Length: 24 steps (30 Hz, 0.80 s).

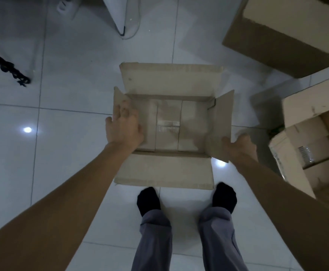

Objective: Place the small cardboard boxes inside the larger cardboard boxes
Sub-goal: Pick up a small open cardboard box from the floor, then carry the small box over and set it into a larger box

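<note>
A person stands on a glossy white tiled floor (66,163), looking straight down at both bare forearms, grey trouser legs and black socks (149,200).

Just beyond the feet, in the middle of the scene, an open brown cardboard box (171,173) sits on the floor with all four flaps folded outward. Inside it, pale cardboard pieces (168,124) fill the bottom, with a small shiny taped label near their middle; whether these are separate small boxes or the box's own bottom flaps is unclear.

The left hand (123,127) reaches over the box's left flap, palm down, fingers held loosely together and extended toward the far-left inner corner. It lies against the flap, though how firmly it grips is hard to tell. The right hand (239,146) is at the near end of the right flap, thumb on the flap's inner face and fingers behind it, pinching the cardboard edge.

At the right edge of the scene, a larger open cardboard box (306,108) holds several smaller cardboard boxes (308,147) stacked inside. Far right lies another big brown cardboard box (273,42). At the far left, a dark tripod leg (9,69) slants across the floor.
</note>
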{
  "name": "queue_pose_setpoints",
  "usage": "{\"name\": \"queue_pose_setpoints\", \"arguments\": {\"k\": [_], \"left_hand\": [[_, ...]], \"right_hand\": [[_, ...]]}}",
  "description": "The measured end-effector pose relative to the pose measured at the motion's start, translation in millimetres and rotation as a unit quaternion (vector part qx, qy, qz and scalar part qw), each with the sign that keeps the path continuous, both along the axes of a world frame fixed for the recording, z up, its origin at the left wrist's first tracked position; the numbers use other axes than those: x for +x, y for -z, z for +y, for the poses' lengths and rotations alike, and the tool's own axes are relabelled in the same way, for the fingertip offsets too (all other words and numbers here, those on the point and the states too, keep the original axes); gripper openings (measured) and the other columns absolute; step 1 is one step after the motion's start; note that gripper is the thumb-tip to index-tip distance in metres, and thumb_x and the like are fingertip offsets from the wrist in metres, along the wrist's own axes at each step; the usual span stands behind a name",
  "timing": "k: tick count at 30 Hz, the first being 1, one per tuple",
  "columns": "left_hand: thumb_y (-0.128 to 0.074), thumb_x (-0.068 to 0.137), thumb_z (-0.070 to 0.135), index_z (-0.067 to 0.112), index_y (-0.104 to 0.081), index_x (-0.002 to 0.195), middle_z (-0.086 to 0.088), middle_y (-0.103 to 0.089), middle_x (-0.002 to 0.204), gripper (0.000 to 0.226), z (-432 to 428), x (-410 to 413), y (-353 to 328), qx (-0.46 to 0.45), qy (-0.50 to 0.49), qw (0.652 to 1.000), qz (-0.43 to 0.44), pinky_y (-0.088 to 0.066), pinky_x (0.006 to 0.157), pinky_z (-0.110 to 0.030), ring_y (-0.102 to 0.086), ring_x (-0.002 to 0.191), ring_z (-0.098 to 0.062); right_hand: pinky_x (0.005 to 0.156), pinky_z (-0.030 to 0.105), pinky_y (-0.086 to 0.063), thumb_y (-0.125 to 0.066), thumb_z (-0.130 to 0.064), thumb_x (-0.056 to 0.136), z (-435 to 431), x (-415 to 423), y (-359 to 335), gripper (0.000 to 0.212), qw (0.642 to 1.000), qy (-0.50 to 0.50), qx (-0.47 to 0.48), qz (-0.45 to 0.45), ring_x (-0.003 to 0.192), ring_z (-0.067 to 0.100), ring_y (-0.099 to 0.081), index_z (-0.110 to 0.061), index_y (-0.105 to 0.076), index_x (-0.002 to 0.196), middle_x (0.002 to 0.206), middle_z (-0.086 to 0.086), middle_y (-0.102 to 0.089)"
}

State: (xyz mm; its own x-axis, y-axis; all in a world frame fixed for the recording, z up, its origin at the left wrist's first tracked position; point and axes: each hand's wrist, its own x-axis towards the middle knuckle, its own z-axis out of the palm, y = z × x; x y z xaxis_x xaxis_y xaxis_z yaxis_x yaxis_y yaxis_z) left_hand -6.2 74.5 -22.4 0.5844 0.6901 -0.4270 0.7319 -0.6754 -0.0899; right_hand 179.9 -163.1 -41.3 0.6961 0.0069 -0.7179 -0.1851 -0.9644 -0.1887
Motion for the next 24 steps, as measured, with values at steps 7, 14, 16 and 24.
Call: {"name": "queue_pose_setpoints", "arguments": {"k": [7,14,16,24], "left_hand": [[-0.048,0.085,0.048,0.025,-0.056,0.105,-0.003,-0.074,0.09,0.031,-96.9,80.8,-65.2,-0.152,0.015,0.976,-0.155,-0.055,0.073,-0.04,-0.067,0.084,-0.034],[-0.054,0.083,0.049,0.029,-0.055,0.11,0.005,-0.072,0.093,0.034,-222.2,174.7,-77.9,-0.251,0.131,0.946,-0.16,-0.053,0.075,-0.036,-0.066,0.089,-0.028],[-0.055,0.083,0.045,0.029,-0.055,0.108,0.006,-0.071,0.084,0.03,-252.9,197.2,-71.9,-0.29,0.139,0.937,-0.137,-0.053,0.075,-0.036,-0.066,0.083,-0.025],[-0.061,0.082,0.024,0.028,-0.057,0.093,0.01,-0.066,0.069,0.013,-333.6,261.5,-25.1,-0.369,0.027,0.927,-0.065,-0.034,0.05,-0.017,-0.057,0.061,-0.006]], "right_hand": [[0.079,0.035,-0.041,-0.048,-0.048,0.084,-86.7,6.8,-63.6,0.062,0.995,0.062,0.056,-0.057,0.1,0.032,-0.055,-0.012,-0.048,0.135,0.127,0.015,-0.059],[0.076,0.03,-0.041,-0.049,-0.042,0.091,-222.2,49.1,-96.2,0.048,0.968,0.225,0.09,-0.065,0.095,0.024,-0.057,-0.015,-0.051,0.131,0.128,0.008,-0.061],[0.073,0.03,-0.043,-0.049,-0.039,0.091,-261.1,57.9,-95.3,0.043,0.956,0.27,0.097,-0.055,0.089,0.02,-0.059,-0.015,-0.053,0.127,0.119,0.007,-0.064],[0.07,0.038,-0.052,-0.053,-0.032,0.092,-379.1,57.0,-66.8,0.026,0.849,0.519,0.096,0.012,0.07,0.018,-0.052,-0.011,-0.06,0.106,0.084,0.002,-0.057]]}}
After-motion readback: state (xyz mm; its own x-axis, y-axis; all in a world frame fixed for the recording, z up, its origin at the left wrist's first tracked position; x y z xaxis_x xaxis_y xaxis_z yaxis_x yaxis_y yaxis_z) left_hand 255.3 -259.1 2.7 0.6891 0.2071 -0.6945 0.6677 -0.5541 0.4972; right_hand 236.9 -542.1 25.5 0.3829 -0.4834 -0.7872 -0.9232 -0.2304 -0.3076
